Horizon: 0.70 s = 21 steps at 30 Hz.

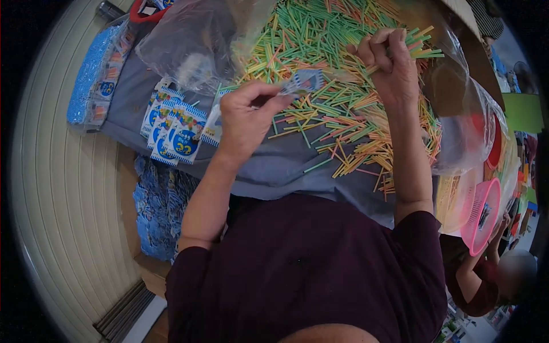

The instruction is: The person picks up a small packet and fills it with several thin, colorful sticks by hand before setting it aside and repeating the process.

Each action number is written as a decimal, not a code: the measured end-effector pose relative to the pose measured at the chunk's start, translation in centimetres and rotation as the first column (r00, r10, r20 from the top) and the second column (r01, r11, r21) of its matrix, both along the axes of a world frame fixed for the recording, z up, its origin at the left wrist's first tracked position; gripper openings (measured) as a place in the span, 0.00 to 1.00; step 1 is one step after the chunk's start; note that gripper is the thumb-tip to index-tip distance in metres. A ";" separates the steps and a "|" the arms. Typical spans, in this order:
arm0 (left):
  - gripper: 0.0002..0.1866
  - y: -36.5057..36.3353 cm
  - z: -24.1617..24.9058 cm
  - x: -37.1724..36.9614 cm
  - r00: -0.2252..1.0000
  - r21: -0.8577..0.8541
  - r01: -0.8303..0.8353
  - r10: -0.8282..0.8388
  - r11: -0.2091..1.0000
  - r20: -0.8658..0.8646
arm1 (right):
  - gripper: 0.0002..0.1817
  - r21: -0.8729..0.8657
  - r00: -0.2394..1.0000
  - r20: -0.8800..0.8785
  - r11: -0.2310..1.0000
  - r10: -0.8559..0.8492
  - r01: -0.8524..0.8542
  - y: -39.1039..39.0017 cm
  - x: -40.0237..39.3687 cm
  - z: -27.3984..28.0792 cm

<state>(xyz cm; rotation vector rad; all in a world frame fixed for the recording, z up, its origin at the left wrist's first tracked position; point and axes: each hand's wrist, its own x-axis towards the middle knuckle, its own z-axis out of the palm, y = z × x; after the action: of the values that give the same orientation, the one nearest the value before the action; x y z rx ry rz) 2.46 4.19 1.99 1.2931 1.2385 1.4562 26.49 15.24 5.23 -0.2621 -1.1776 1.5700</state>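
My left hand (251, 114) pinches a small clear packet with blue print (307, 82) between thumb and fingertips, over the near side of the stick pile. A bunch of green, yellow and orange sticks (423, 47) juts out of my right hand (392, 66), whose fingers are curled round it. Beneath both hands spreads a big loose pile of coloured sticks (309, 40). Left of my left hand, several printed blue and white packets (184, 132) overlap on the grey cloth (251, 171). One more packet (213, 123) lies partly hidden behind my left wrist.
A clear plastic bag (189, 40) lies at the back left, near a bundle of blue packets (97, 74). Blue packaging (154, 211) fills a box below the cloth's edge. At the right are a pink basket (482, 217) and another person (477, 280).
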 end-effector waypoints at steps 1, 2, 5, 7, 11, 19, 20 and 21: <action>0.07 0.7 0.0 1.2 0.999 -0.019 0.042 -0.042 0.999 0.022 | 0.26 -0.001 1.000 -0.004 1.000 0.007 -0.007 -0.6 -0.8 0.7; 0.08 1.4 0.0 2.0 0.995 -0.034 0.088 -0.086 0.996 0.046 | 0.28 0.110 0.995 0.084 0.993 -0.062 0.053 -1.0 -1.4 1.3; 0.10 3.1 -1.0 3.6 0.966 -0.010 0.191 -0.186 0.982 0.180 | 0.29 0.243 0.931 0.269 0.953 -0.247 0.183 -2.1 -2.9 1.7; 0.09 3.4 -0.7 4.3 0.959 -0.010 0.217 -0.211 0.976 0.190 | 0.30 0.301 0.840 0.439 0.933 -0.319 0.198 -1.9 -2.4 1.3; 0.06 4.1 -1.6 4.9 0.967 0.010 0.226 -0.225 0.974 0.120 | 0.30 0.227 0.815 0.518 0.960 -0.261 0.164 -2.3 -2.1 0.6; 0.10 5.4 -1.4 6.5 0.939 0.021 0.236 -0.234 0.971 0.250 | 0.35 0.295 0.705 0.670 0.955 -0.231 0.033 -0.6 -0.6 -0.6; 0.11 5.8 -1.3 6.7 0.902 0.001 0.261 -0.245 0.965 0.355 | 0.35 0.304 0.708 0.667 0.952 -0.231 0.024 -0.2 -0.7 -0.4; 0.11 6.5 -1.4 7.0 0.905 0.056 0.244 -0.248 0.968 0.347 | 0.40 0.210 0.745 0.624 0.969 -0.237 0.132 0.1 -0.9 0.1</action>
<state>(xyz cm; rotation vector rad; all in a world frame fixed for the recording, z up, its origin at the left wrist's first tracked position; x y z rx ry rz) 9.46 10.67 0.56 1.0904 0.8015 1.4329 25.63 15.30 5.31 -0.8489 -1.7361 1.2230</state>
